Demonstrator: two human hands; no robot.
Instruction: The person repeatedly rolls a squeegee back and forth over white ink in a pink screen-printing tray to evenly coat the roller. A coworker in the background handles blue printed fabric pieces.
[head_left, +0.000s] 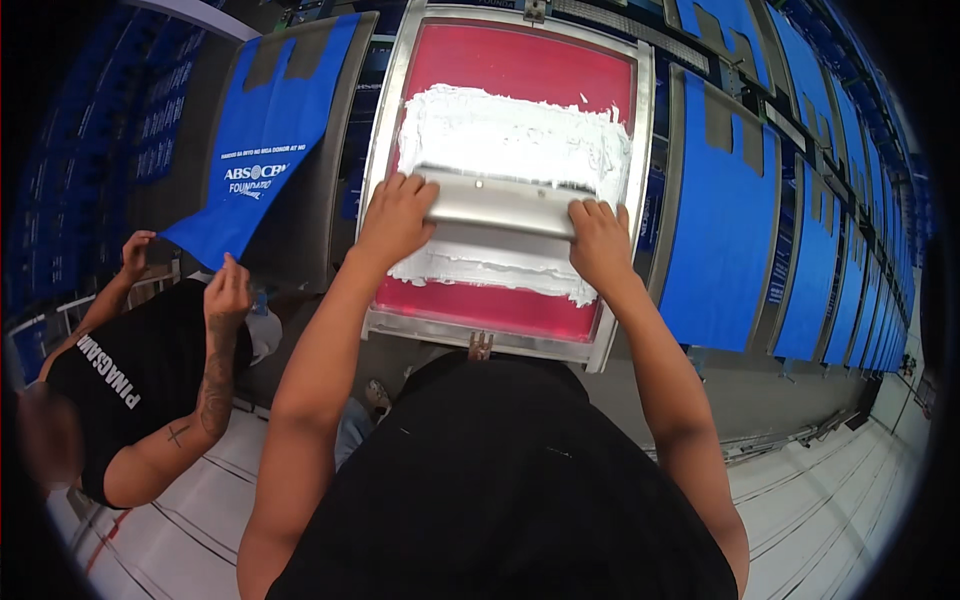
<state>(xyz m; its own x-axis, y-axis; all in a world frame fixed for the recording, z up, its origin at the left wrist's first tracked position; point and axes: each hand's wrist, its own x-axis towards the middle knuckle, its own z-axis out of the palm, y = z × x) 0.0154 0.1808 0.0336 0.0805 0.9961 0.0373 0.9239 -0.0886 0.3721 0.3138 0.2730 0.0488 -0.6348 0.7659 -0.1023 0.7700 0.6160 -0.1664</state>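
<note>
A screen-printing frame (644, 140) with a silver metal border and red mesh (510, 55) lies in front of me, thick white ink (510, 125) spread across its middle. My left hand (395, 220) grips the left end of a wide metal squeegee (500, 210), fingers curled over it. My right hand (602, 240) holds the squeegee's right end in the same way. The squeegee lies crosswise in the ink, with white ink showing above and below it. The frame's near edge is just beyond my black-shirted body.
At left, a co-worker (140, 390) lifts the corners of a blue printed fabric piece (280, 90) on a board. More blue pieces (720, 230) lie on a row of boards receding to the right. A pale floor (820, 510) with dark lines shows below.
</note>
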